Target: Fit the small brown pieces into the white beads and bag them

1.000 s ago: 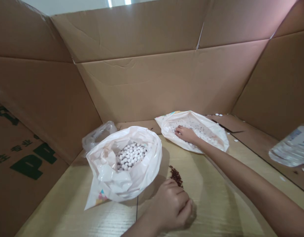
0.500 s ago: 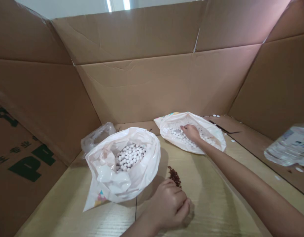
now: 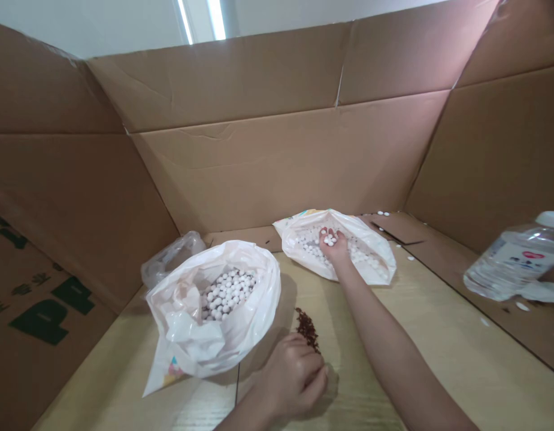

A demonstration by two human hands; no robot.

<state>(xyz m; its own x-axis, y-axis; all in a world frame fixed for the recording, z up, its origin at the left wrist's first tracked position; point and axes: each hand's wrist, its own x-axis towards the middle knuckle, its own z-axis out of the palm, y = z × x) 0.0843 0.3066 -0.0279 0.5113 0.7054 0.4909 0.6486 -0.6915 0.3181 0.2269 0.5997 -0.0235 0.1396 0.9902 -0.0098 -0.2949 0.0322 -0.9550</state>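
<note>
My right hand [image 3: 335, 244] is over the far white plastic bag [image 3: 373, 263], palm turned up and fingers curled around several small white balls [image 3: 330, 240]. More of these balls lie in the bag beneath it. Closer in, my left hand [image 3: 297, 372] rests on the table, its fingers closed; whatever they may hold is hidden. Just beyond its knuckles lies a small pile of dark reddish-brown shreds [image 3: 307, 329]. To the left stands a second white plastic bag [image 3: 259, 326], its mouth wide, with many white balls [image 3: 229, 293] inside.
Tall cardboard walls [image 3: 241, 173] surround the wooden table [image 3: 362, 383] at the back and sides. A clear bottle with a white cap [image 3: 512, 260] leans at the right. A crumpled clear plastic bag [image 3: 169, 260] sits behind the left bag. White bits [image 3: 410, 258] are scattered along the right.
My right hand has turned from palm down among the balls to palm up, with several balls now showing in it. My left hand stays closed beside the shreds. The view has shifted slightly.
</note>
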